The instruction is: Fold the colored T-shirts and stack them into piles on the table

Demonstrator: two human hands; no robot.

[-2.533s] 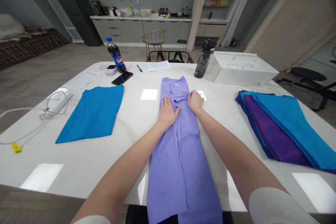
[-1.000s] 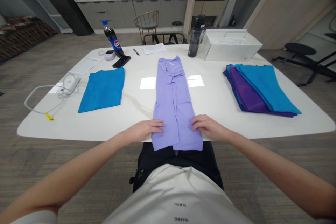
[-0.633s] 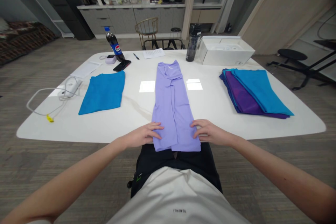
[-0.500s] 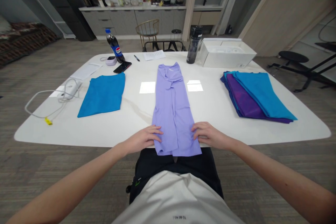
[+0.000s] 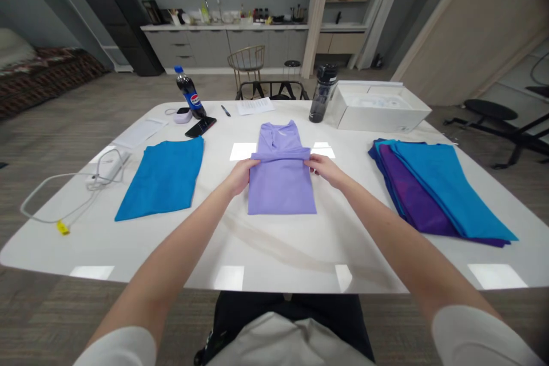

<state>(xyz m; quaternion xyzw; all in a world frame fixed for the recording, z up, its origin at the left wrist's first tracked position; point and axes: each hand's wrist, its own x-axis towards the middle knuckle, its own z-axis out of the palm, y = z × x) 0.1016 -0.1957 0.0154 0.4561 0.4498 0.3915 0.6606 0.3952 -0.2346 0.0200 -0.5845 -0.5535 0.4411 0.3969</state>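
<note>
A lavender T-shirt [image 5: 281, 189] lies on the white table in front of me, its lower part folded up toward the collar. My left hand [image 5: 241, 176] pinches the left end of the turned-up hem, thumb on top. At the right end of the same edge, my right hand [image 5: 323, 169] grips the fabric with its fingers closed. The collar end, at the far side, lies flat with a few creases. A folded blue garment [image 5: 165, 178] lies left of my left hand. To the right sits a stack of folded blue and purple garments [image 5: 446, 191].
The white table [image 5: 274, 257] also bears a cola bottle [image 5: 190, 93], a phone [image 5: 201, 127], papers [image 5: 255, 106], a pen [image 5: 225, 110], a dark water bottle [image 5: 322, 94] and an open white box [image 5: 381, 108]. A power strip [image 5: 107, 168] with a looping cable lies at the left.
Both hands have moved away from me with the T-shirt's near end, folding it over toward the collar. The view has shifted, and more of the near table shows.
</note>
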